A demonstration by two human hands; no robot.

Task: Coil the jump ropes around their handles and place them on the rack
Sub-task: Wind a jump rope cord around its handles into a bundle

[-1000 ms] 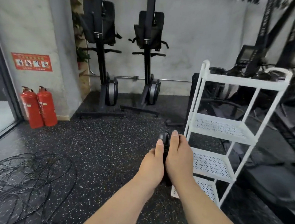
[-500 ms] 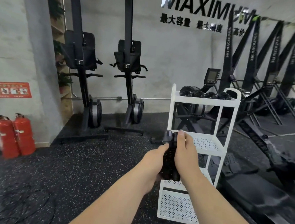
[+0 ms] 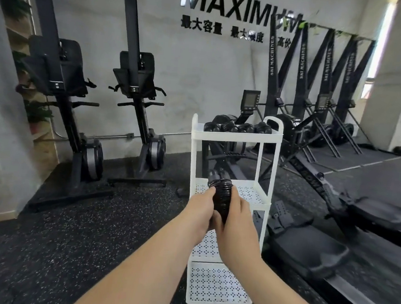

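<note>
Two hands (image 3: 201, 214) (image 3: 236, 223) grip one coiled jump rope (image 3: 222, 196) before one rack (image 3: 234, 138) holding perhaps four others (image 3: 237, 127).

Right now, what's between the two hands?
The coiled jump rope, wound on its handles; the left hand and right hand grip it from either side. The head view shows it.

Bare left hand (image 3: 201, 210) and bare right hand (image 3: 238, 219), on bare forearms (image 3: 137, 267)

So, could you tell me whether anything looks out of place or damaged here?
Nothing stands out. The left hand and right hand hold a neatly wound jump rope; other bundles sit in a row atop the upright white rack.
</note>
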